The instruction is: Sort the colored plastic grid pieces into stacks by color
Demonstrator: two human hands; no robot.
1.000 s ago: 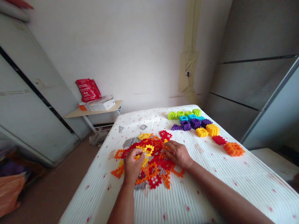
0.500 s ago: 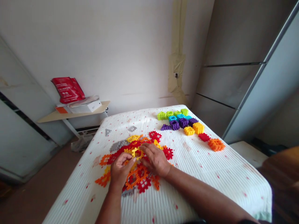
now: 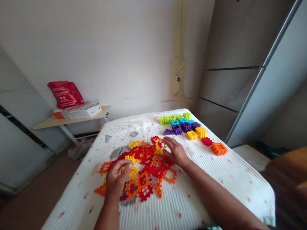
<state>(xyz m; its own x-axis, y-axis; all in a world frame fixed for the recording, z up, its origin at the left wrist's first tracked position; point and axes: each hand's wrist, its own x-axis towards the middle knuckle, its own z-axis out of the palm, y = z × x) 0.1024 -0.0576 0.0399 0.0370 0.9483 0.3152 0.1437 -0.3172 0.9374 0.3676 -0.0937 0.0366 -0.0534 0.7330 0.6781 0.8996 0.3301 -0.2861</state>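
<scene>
A loose pile of flat red, orange, yellow and grey interlocking tiles (image 3: 146,166) lies on a white ribbed bed cover (image 3: 216,179). My left hand (image 3: 116,179) rests on the pile's near left side, fingers curled round a yellow tile (image 3: 132,172). My right hand (image 3: 175,151) reaches over the pile's far side with its fingers stretched out, the tips touching another yellow tile (image 3: 160,145). Behind it stand rows of built cubes: green (image 3: 174,118), blue (image 3: 182,121), purple (image 3: 182,127), yellow (image 3: 198,132) and orange (image 3: 218,148).
Two stray grey tiles (image 3: 133,134) lie at the far left of the cover. A small side table (image 3: 72,119) against the wall carries a red bag (image 3: 65,92) and a white box (image 3: 83,111). Grey wardrobe doors (image 3: 251,95) rise on the right.
My right hand has left the middle of the pile and stretched out toward its far side. My left hand has drawn back nearer to me. The view has swung a little to the right.
</scene>
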